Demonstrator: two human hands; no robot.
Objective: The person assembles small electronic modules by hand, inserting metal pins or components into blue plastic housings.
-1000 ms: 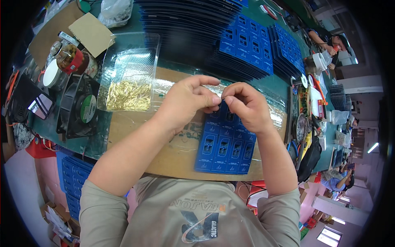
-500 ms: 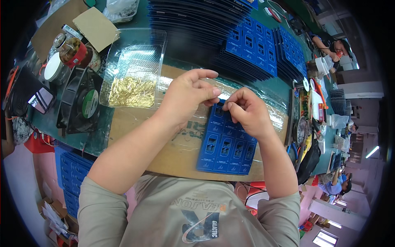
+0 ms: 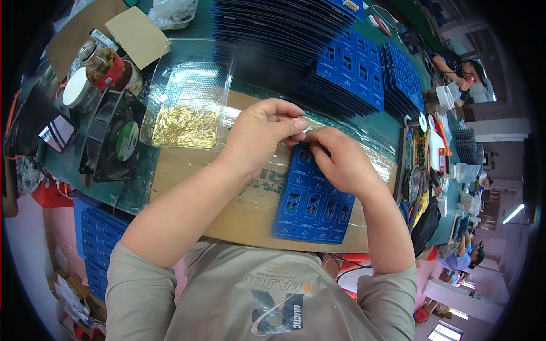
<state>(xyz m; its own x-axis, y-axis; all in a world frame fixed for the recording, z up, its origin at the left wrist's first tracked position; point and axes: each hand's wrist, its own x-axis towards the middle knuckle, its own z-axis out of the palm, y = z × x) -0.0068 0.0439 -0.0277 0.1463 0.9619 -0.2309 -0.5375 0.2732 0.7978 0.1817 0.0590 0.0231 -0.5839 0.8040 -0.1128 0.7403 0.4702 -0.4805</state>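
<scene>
My left hand (image 3: 263, 133) is closed in a pinch above the far edge of a blue circuit board panel (image 3: 311, 210). My right hand (image 3: 346, 163) reaches over that panel, thumb and forefinger closed, its fingertips meeting those of the left. Whatever lies between the fingertips is too small to make out. The panel rests on a brown board (image 3: 239, 213) and has rows of identical sections with dark parts on them; the right hand covers its far right part. Left of my hands, a clear plastic tray (image 3: 226, 85) holds a heap of thin gold-coloured pins (image 3: 185, 128).
Tall stacks of blue panels (image 3: 273, 45) stand at the back, with shorter stacks (image 3: 355, 74) beside them. A black fan (image 3: 114, 136), a glass jar (image 3: 102, 65) and a phone (image 3: 58, 134) are at the left. Tools and spools (image 3: 424, 170) crowd the right side. Other people sit farther right.
My right hand has moved left and slightly up, its fingers now against the left fingertips. The left hand has hardly moved.
</scene>
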